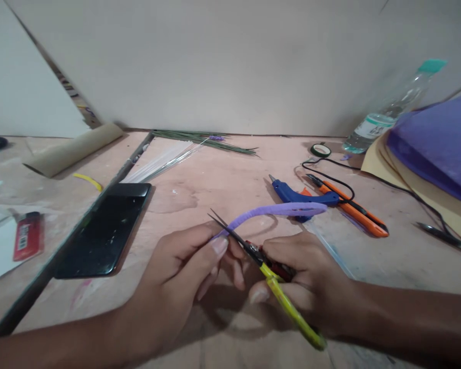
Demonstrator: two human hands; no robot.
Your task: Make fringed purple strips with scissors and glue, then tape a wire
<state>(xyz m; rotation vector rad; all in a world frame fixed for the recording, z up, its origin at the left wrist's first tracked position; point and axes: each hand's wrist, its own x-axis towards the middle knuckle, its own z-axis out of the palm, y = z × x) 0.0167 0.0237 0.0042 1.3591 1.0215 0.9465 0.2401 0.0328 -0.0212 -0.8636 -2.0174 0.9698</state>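
Near: left thumb and fingers of the left hand [188,261] clamped on the lower end of the purple strip [271,209], right hand [309,264] wrapped on the scissors [269,275], 2 blades parted at the tips across that end; cannot tell whether the strip sits between them. Step in hand judged as trimming; next move appears to call for a steady pinch and blades kept off the left fingertips. Beyond, the strip's looped end overlaps the glue gun [290,193] in view, cutter [364,219] right, phone [115,230] left, stems [215,142] far.
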